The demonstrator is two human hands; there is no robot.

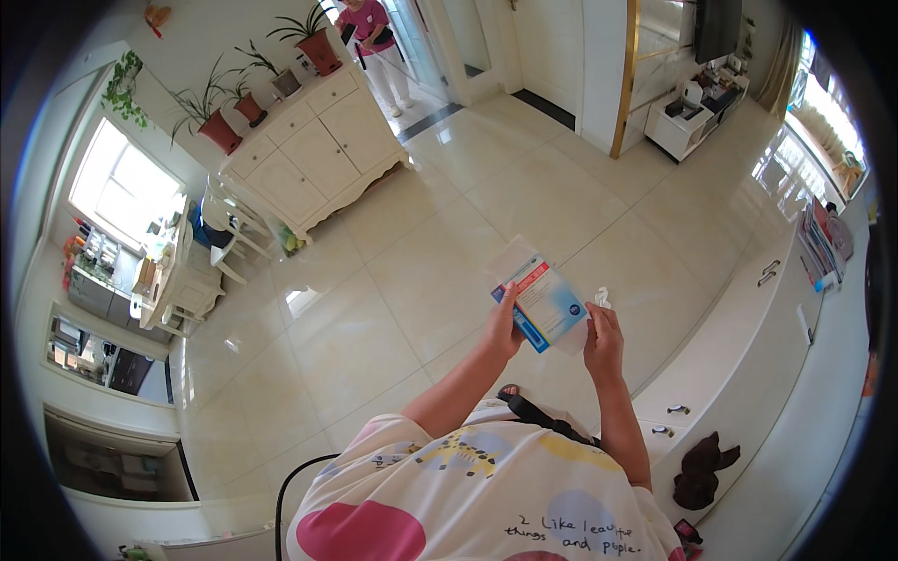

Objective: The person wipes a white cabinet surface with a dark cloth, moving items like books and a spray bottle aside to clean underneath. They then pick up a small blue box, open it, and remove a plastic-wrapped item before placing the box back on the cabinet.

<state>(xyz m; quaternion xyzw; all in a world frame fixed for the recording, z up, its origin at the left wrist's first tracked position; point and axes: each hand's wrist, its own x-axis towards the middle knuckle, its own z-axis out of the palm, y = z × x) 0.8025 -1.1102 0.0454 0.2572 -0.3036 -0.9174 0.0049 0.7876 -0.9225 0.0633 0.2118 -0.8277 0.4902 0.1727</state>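
Note:
A blue and white cardboard box bearing writing is held in front of my body, above the tiled floor. Translucent plastic shows past its upper left and lower right edges; whether the box is inside it or on top of it, I cannot tell. My left hand grips the box's left side, thumb on the front face. At the right edge, my right hand pinches the plastic with curled fingers beside the box's corner. A crumpled white piece sticks up behind these fingers.
A long white cabinet runs along my right, with a dark brown figure and books on top. Ahead left stands a cream sideboard with potted plants. A person stands in the far doorway. A white chair is at left.

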